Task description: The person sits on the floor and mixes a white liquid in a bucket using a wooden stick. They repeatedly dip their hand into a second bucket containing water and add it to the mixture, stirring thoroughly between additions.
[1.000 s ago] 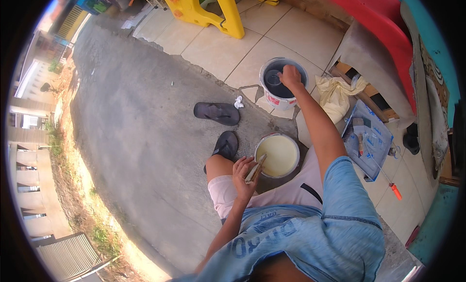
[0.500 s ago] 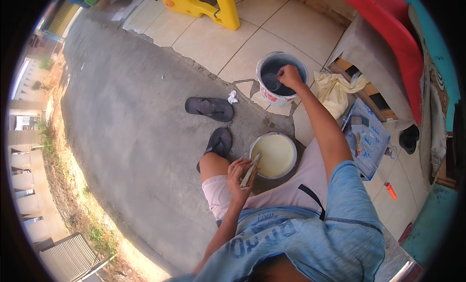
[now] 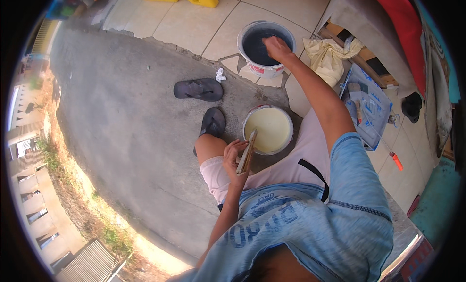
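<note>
My left hand (image 3: 234,157) is closed around a rough, whitish wooden stick (image 3: 247,153). The stick's far tip dips into a round bucket of cream-coloured paint-like liquid (image 3: 268,129) between my legs. My right arm stretches forward over a white pail (image 3: 258,67) of dark liquid. Above that liquid my right hand (image 3: 277,49) is bent with its fingers drawn together; what they hold is hidden below them.
Right of the pail lies a crumpled cream cloth (image 3: 330,56). A clear plastic tray (image 3: 366,107) holds brushes, with an orange-handled tool (image 3: 396,161) beside it. A loose sandal (image 3: 199,89) and crumpled white paper (image 3: 220,75) lie on the concrete.
The whole view has shifted, so the buckets appear higher. A clear round cup-like rim seen under my right fingers earlier no longer shows. My left hand keeps its hold on the stick.
</note>
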`<state>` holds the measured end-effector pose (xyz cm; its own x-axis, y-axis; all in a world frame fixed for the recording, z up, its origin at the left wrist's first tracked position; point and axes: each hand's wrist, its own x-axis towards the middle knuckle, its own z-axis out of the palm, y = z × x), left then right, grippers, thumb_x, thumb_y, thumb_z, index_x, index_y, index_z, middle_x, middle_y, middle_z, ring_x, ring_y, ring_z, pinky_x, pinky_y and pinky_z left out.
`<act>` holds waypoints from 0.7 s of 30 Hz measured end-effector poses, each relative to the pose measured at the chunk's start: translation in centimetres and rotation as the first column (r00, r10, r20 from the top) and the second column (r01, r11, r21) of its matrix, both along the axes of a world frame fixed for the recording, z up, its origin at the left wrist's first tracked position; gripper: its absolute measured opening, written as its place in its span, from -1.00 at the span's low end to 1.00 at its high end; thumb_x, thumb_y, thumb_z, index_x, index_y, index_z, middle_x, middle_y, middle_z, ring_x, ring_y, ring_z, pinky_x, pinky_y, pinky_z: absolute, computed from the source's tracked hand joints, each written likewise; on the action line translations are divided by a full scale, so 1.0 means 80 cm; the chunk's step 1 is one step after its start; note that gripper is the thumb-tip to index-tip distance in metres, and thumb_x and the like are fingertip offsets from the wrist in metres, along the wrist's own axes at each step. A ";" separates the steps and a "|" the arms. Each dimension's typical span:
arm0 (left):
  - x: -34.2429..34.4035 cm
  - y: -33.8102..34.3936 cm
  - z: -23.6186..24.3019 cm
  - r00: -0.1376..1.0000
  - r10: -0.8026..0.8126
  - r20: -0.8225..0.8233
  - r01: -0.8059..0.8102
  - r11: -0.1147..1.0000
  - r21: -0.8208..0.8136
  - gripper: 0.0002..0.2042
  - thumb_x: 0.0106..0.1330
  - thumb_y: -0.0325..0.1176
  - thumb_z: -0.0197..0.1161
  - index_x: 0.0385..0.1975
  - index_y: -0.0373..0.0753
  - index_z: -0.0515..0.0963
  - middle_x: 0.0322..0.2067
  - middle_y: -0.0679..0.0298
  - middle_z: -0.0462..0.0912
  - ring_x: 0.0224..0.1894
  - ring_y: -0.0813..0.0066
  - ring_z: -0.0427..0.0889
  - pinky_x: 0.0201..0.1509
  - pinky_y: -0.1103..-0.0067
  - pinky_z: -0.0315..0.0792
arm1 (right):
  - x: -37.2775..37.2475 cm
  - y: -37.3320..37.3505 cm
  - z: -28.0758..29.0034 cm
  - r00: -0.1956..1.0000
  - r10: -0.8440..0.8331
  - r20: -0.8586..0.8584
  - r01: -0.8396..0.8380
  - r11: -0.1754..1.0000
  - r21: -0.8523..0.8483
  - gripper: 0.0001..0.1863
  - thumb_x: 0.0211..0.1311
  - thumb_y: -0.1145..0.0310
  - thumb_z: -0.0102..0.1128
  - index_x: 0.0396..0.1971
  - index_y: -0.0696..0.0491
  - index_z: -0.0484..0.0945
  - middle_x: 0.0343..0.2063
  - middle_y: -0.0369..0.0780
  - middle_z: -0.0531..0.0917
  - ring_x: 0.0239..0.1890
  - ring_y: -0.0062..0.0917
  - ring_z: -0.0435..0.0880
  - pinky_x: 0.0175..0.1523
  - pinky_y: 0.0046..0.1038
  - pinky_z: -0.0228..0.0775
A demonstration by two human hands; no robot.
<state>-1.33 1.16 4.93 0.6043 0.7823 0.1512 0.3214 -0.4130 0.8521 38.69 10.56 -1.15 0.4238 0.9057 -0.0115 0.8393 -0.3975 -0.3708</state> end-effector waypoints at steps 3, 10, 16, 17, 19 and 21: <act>0.003 -0.001 -0.002 0.999 0.031 0.009 -0.031 0.999 -0.021 -0.76 -0.02 -0.53 0.39 -0.29 -0.29 0.63 -0.24 0.19 0.70 0.01 0.17 0.57 0.09 0.37 0.43 | 0.020 0.000 -0.027 0.995 -0.075 -0.065 0.079 0.996 0.048 -0.82 -0.13 0.56 0.27 -0.41 0.16 0.63 -0.41 0.00 0.67 -0.22 -0.12 0.67 -0.12 -0.23 0.50; 0.002 0.000 -0.005 0.999 0.033 0.036 -0.032 0.999 -0.012 -0.73 -0.06 -0.55 0.40 -0.28 -0.28 0.63 -0.24 0.21 0.70 -0.01 0.18 0.58 0.09 0.37 0.42 | 0.032 0.000 -0.032 0.952 -0.157 -0.263 0.192 0.975 0.111 -0.90 -0.09 0.44 0.36 -0.51 0.11 0.67 -0.53 -0.11 0.70 -0.41 -0.34 0.71 -0.26 -0.36 0.51; 0.000 -0.001 -0.004 0.998 0.040 0.044 -0.040 0.999 -0.005 -0.74 -0.05 -0.57 0.39 -0.30 -0.29 0.63 -0.25 0.21 0.70 -0.03 0.18 0.58 0.08 0.37 0.43 | 0.027 -0.011 0.003 0.897 -0.189 -0.399 0.229 0.972 0.054 -0.89 0.02 0.40 0.38 -0.50 0.11 0.64 -0.60 -0.24 0.68 -0.60 -0.62 0.65 -0.43 -0.53 0.47; -0.002 -0.001 -0.005 0.998 0.044 0.044 -0.044 0.999 -0.001 -0.75 -0.05 -0.56 0.39 -0.30 -0.29 0.63 -0.25 0.21 0.70 -0.03 0.18 0.58 0.08 0.37 0.43 | 0.024 -0.015 0.011 0.896 -0.194 -0.400 0.231 0.972 0.046 -0.89 0.04 0.40 0.37 -0.50 0.11 0.64 -0.61 -0.26 0.68 -0.62 -0.65 0.64 -0.45 -0.56 0.46; -0.003 -0.001 -0.006 0.997 0.054 0.050 -0.055 0.998 0.008 -0.76 -0.04 -0.56 0.39 -0.31 -0.30 0.63 -0.25 0.20 0.70 -0.04 0.17 0.59 0.08 0.37 0.44 | 0.021 -0.023 0.027 0.857 -0.223 -0.465 0.266 0.964 0.028 -0.88 0.06 0.40 0.36 -0.50 0.12 0.63 -0.60 -0.28 0.67 -0.62 -0.66 0.63 -0.45 -0.57 0.45; -0.003 -0.001 -0.003 0.997 0.047 0.054 -0.049 0.998 0.029 -0.78 -0.02 -0.54 0.39 -0.33 -0.31 0.63 -0.27 0.19 0.70 -0.06 0.16 0.60 0.06 0.37 0.45 | 0.022 -0.033 0.042 0.833 -0.235 -0.501 0.286 0.958 0.027 -0.88 0.05 0.39 0.36 -0.49 0.11 0.63 -0.59 -0.27 0.68 -0.60 -0.65 0.65 -0.41 -0.56 0.47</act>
<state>-1.58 1.12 4.67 0.5566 0.8048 0.2062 0.2962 -0.4242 0.8558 40.44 7.93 2.20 0.6067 0.7698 -0.1983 0.4094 -0.5164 -0.7521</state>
